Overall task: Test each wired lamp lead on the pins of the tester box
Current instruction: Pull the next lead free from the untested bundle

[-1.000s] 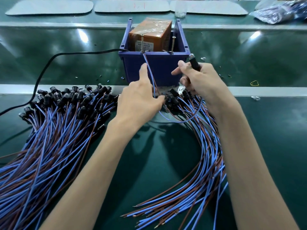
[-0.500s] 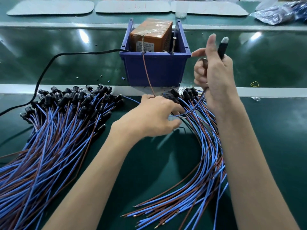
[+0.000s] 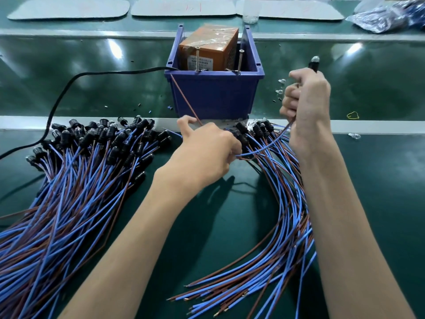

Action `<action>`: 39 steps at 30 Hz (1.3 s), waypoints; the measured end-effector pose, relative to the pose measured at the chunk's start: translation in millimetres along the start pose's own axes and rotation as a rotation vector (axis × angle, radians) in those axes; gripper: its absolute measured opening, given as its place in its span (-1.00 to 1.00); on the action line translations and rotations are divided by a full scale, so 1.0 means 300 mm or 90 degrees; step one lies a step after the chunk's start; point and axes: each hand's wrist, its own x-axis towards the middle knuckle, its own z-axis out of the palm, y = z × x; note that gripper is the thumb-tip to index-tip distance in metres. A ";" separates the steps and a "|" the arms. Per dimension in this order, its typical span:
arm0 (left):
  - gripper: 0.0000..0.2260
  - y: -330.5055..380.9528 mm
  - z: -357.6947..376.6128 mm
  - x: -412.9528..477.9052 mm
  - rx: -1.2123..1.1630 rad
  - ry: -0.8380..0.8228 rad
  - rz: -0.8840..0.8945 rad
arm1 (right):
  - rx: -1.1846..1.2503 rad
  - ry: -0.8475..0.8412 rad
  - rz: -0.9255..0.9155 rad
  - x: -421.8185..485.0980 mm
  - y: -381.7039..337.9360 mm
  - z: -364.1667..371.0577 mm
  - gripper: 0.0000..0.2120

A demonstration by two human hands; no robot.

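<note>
The tester box is orange and sits in a blue bin with two upright metal pins. My right hand grips a black lamp holder to the right of the bin, its blue and brown wires trailing down. My left hand pinches those wires in front of the bin. The brown wire rises slanting from my left fingers to the bin's left front corner, left of both pins. A large pile of lamp leads lies at left, a smaller bundle at right.
A black power cable runs from the bin to the left edge. Small loose bulbs lie on the belt right of the bin. White trays and a plastic bag sit at the back. A metal rail crosses the bench.
My right hand lifted the lamp holder away from the bin to the right, then came down slightly. My left hand dropped from the bin's front; the brown wire's tip slid left off the pin.
</note>
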 end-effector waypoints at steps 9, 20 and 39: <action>-0.84 0.027 -0.050 -0.014 0.006 0.114 -0.001 | -0.010 0.036 0.035 0.020 0.007 -0.020 -0.82; -0.85 0.066 -0.046 -0.027 -0.231 -0.311 0.170 | -0.152 -0.107 0.082 0.031 0.042 -0.003 -0.79; -0.86 0.071 -0.021 -0.043 -0.198 -0.545 0.124 | -0.662 -0.249 -0.072 0.033 0.121 -0.043 -0.89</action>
